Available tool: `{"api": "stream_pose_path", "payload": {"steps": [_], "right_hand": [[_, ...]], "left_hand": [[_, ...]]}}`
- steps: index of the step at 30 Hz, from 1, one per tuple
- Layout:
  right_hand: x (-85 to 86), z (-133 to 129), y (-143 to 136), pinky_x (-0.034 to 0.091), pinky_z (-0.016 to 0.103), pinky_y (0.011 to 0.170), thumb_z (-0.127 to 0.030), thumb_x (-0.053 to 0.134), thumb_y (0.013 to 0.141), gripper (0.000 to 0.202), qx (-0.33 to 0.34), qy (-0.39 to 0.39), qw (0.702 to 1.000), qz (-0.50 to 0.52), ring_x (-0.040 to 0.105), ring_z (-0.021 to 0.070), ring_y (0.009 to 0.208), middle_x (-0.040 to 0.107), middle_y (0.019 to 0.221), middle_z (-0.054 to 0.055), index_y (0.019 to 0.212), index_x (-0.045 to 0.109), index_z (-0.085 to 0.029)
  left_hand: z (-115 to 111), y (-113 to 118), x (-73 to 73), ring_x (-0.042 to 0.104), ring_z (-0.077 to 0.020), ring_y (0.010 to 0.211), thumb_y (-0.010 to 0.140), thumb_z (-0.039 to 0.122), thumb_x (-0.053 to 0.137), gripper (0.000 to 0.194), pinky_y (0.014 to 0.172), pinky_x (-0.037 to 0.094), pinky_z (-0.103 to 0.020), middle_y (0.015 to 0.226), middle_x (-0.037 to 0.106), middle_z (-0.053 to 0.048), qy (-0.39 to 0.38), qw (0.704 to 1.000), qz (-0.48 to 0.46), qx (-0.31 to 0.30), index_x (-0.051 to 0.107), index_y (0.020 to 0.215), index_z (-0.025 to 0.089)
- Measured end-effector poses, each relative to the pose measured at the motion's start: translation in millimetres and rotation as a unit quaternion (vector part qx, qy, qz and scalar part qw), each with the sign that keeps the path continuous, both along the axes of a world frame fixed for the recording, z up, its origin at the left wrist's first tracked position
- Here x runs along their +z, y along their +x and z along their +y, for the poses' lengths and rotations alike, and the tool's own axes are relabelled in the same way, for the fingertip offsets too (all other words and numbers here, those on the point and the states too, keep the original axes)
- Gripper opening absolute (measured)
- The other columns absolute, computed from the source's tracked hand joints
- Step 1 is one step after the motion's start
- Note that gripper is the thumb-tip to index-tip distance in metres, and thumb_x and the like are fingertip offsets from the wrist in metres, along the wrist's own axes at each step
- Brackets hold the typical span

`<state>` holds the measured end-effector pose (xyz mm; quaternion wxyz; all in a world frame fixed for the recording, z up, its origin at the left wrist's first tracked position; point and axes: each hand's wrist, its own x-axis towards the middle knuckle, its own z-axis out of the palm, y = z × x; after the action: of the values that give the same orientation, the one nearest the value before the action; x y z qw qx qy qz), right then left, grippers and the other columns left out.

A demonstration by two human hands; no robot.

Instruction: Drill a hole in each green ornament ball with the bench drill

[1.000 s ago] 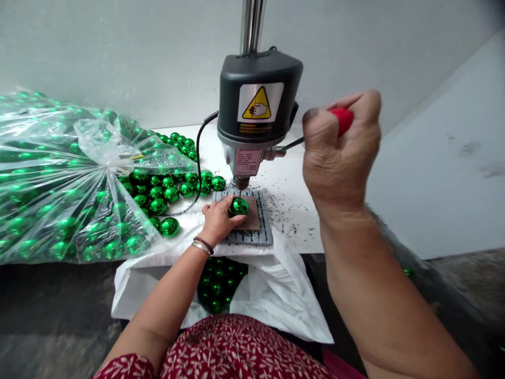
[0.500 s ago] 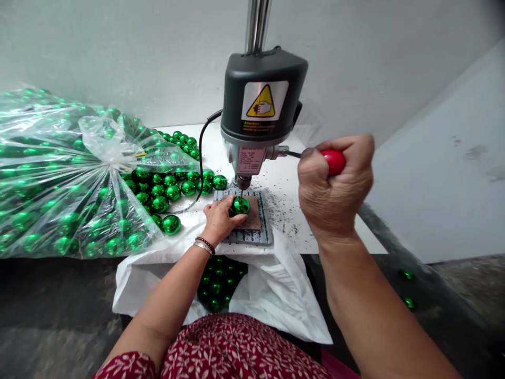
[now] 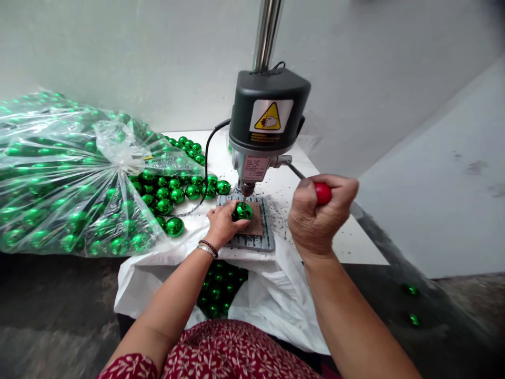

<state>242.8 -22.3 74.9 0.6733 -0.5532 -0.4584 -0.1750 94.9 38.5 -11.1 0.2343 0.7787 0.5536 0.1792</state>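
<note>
Pale, faintly scuffed walls (image 3: 138, 63) rise behind a smooth white worktop (image 3: 351, 242). On it, a glossy green ball (image 3: 245, 211), round and mirror-bright, sits at the left hand's fingertips; the left hand (image 3: 223, 225) is partly curled, thumb and fingers around the ball's near-left side. Beneath the ball lies a flat brown board (image 3: 257, 225), on a grooved grey metal plate (image 3: 268, 244). Just above the left hand, a thin drill bit (image 3: 244, 200) points down at the ball's top; whether it has gone in, I cannot tell. It hangs from a drill (image 3: 272, 81) with a dark, rounded casing. Right of the drill, the right hand (image 3: 315, 221) is closed in a fist around a shiny red knob (image 3: 323, 193). Dark flecks (image 3: 279, 218) lie between the hands. Left of the left hand, loose green balls (image 3: 174, 227) lie beside a crinkled, clear plastic bag (image 3: 120, 150) full of more. Below it hangs a creased white sack (image 3: 282, 302).
</note>
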Motion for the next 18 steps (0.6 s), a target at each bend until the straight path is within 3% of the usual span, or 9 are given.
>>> {"api": "stream_pose_path", "payload": {"steps": [4, 7, 10, 14, 18], "right_hand": [[-15.1, -3, -2, 0.046, 0.023, 0.062, -0.035, 0.057, 0.089, 0.015, 0.002, 0.014, 1.000, -0.017, 0.054, 0.0079, 0.066, 0.057, 0.075, -0.001, 0.087, 0.053, -0.021], [-12.2, -1, -2, 0.045, 0.023, 0.061, -0.035, 0.056, 0.088, 0.015, 0.004, 0.026, 0.999, -0.023, 0.053, 0.0079, 0.065, 0.056, 0.075, -0.001, 0.086, 0.053, -0.020], [17.7, 11, 4, 0.045, 0.023, 0.063, -0.036, 0.053, 0.089, 0.018, 0.011, 0.027, 1.000, -0.008, 0.050, 0.0078, 0.067, 0.056, 0.077, 0.000, 0.086, 0.052, -0.019], [72.2, 32, 15, 0.039, 0.023, 0.066, -0.034, 0.057, 0.088, 0.021, 0.050, -0.071, 0.996, 0.026, 0.036, 0.0046, 0.065, 0.047, 0.071, -0.004, 0.081, 0.047, -0.016], [95.9, 39, 14, 0.037, 0.025, 0.072, -0.023, 0.058, 0.089, 0.018, 0.043, -0.130, 0.988, 0.077, 0.034, 0.0038, 0.066, 0.042, 0.068, -0.007, 0.079, 0.045, -0.016]], "left_hand": [[-1, -1, 1.7, 0.060, -0.0325, 0.121, 0.083, 0.043, 0.075, 0.062, 0.106, 0.036, -0.046, 0.122, 0.073, -0.009, -0.006, 1.000, -0.005, 0.000, 0.059, 0.141, 0.026], [0, 0, 3.5, 0.062, -0.0327, 0.119, 0.081, 0.042, 0.077, 0.061, 0.105, 0.038, -0.047, 0.119, 0.074, -0.008, -0.013, 1.000, -0.013, 0.003, 0.061, 0.138, 0.027], [1, 3, 5.5, 0.066, -0.0304, 0.111, 0.078, 0.039, 0.078, 0.054, 0.104, 0.041, -0.045, 0.109, 0.076, -0.006, -0.022, 0.999, -0.045, 0.008, 0.066, 0.128, 0.025], [-3, -5, 8.9, 0.069, -0.0241, 0.099, 0.077, 0.033, 0.076, 0.046, 0.094, 0.049, -0.037, 0.104, 0.076, -0.005, -0.040, 0.988, -0.146, 0.005, 0.067, 0.120, 0.020], [-14, -38, 17.1, 0.069, -0.0239, 0.100, 0.075, 0.034, 0.077, 0.045, 0.093, 0.052, -0.037, 0.108, 0.077, -0.004, -0.074, 0.978, -0.160, -0.112, 0.070, 0.118, 0.023]]}}
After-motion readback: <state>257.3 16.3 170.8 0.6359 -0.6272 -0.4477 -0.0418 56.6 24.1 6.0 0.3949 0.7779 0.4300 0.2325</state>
